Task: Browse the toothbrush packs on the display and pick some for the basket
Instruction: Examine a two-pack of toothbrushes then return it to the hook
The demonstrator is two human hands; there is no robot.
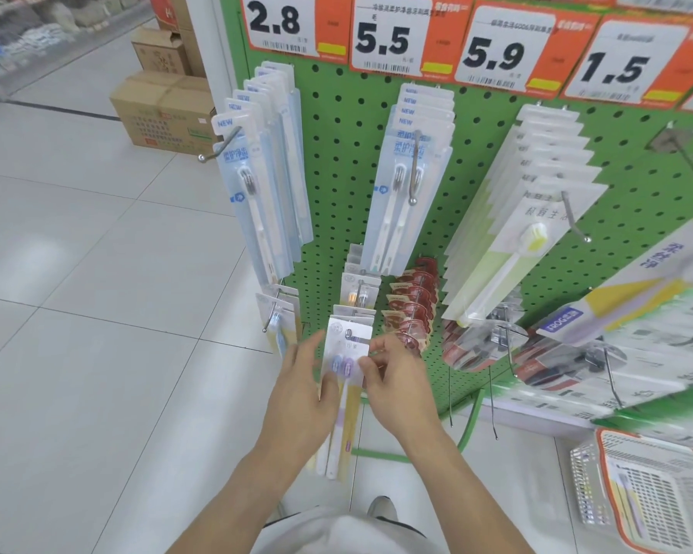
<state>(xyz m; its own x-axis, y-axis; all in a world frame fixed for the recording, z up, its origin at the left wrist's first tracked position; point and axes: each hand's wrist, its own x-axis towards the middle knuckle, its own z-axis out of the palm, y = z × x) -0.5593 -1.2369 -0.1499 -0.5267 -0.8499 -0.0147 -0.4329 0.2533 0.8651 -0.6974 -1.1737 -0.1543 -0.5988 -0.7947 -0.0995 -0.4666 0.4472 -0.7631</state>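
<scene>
A green pegboard display [337, 173] carries hanging toothbrush packs. Low on it hangs a twin pack with purple and blue brush heads [347, 353], still on its hook. My left hand [301, 389] lies against the pack's left edge and my right hand [397, 377] pinches its right edge with thumb and fingers. Above hang pale blue packs [265, 185], a white twin pack row [405, 185] and packs with a yellow-green brush [509, 249]. A white wire basket [649, 497] sits at the lower right with a toothbrush pack inside.
Price cards reading 2.8, 5.5, 5.9 and 1.5 [385, 38] line the top of the board. Red packs [413, 309] hang beside my right hand. Bare metal hooks [577, 217] jut out. Cardboard boxes [161, 109] stand on the tiled floor at left.
</scene>
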